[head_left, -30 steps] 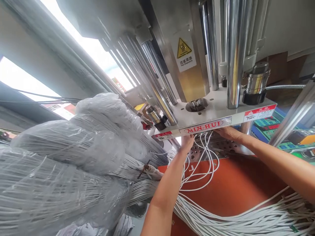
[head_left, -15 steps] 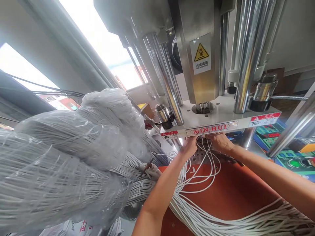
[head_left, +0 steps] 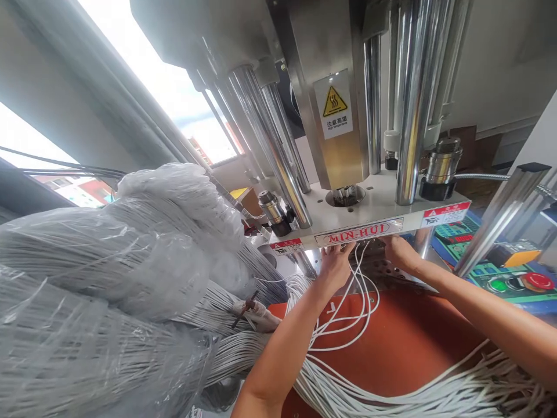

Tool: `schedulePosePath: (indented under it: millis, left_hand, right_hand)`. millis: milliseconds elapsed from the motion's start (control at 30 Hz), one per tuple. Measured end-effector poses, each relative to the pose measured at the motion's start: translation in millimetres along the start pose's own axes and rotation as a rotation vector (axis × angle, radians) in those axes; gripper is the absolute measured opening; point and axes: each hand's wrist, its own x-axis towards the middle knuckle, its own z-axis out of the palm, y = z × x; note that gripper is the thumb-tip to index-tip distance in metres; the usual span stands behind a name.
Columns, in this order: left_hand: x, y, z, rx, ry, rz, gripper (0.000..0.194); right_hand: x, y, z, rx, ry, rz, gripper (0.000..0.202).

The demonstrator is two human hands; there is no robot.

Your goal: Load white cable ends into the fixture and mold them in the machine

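My left hand reaches up under the front edge of the press's white plate. Its fingers are partly visible, but their tips are hidden behind the edge. To the right, my right hand is also under the plate, its fingers mostly out of sight. Several white cables run down between the hands from below the plate, looping onto the orange-red work surface. What either hand grips, if anything, cannot be made out. Dark metal tooling with holes shows between and behind the hands.
Large plastic-wrapped cable bundles crowd the left. More white cables spread across the front. A press head with a high-temperature label hangs above the plate, between chrome columns. A control panel with a red button stands right.
The view has shifted, so the press appears further left. My right hand has moved away from the cables to the right, widening the gap between the hands. My left hand stays under the plate.
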Motion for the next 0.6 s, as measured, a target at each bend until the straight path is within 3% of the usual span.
schedulePosePath:
  millis: [100,267,433,500,600]
  left_hand:
    - [5.2,13.3,-0.5,0.042,0.074,-0.004,0.050]
    - [11.7,23.1,9.9,0.096,0.112,0.003,0.060]
    - [10.9,26.7,17.4,0.080,0.074,-0.048,0.060]
    - [4.0,31.7,10.5,0.045,0.060,-0.087,0.068]
    - [-28.5,41.4,-18.6,-0.061,0.083,-0.079,0.075]
  right_hand:
    - [-5.0,-4.3,-2.7,-0.040,-0.033,-0.041,0.054]
    - [-13.2,-17.6,-3.4,-0.174,-0.079,-0.202,0.039]
    - [-9.5,-16.3,1.3,-0.162,-0.084,-0.190,0.040]
    - [-7.5,-14.4,-3.2,-0.125,-0.074,-0.168,0.049]
    - [-19.1,-16.5,-24.3,-0.063,-0.030,-0.121,0.059]
